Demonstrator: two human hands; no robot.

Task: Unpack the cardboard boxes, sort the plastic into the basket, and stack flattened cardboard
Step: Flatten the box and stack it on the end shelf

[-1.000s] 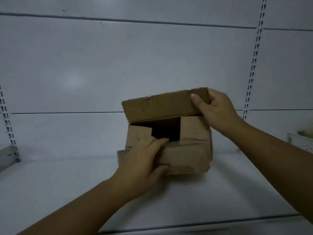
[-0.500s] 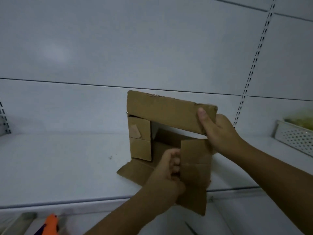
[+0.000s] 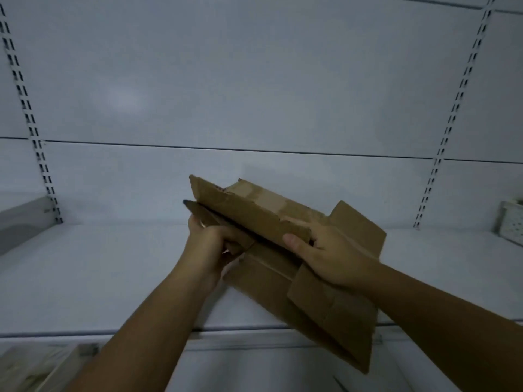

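Observation:
A brown cardboard box (image 3: 283,275), opened out and partly collapsed, hangs tilted above the white shelf (image 3: 99,278), its flaps spread toward the lower right. My left hand (image 3: 209,244) grips its left flaps from below. My right hand (image 3: 325,250) clasps the long upper panel, thumb on the front face. Torn tape marks show on the top panel. I see no plastic inside it.
A white perforated basket (image 3: 510,222) stands at the far right of the shelf. A grey shelf part (image 3: 22,222) juts in at the left. Slotted uprights run up the white back wall. Blurred objects lie below the shelf edge at the bottom left.
The box stood upright on the shelf with its flaps open; both hands have since lifted it, tilted it and pressed it flatter. The view has swung up and to the left.

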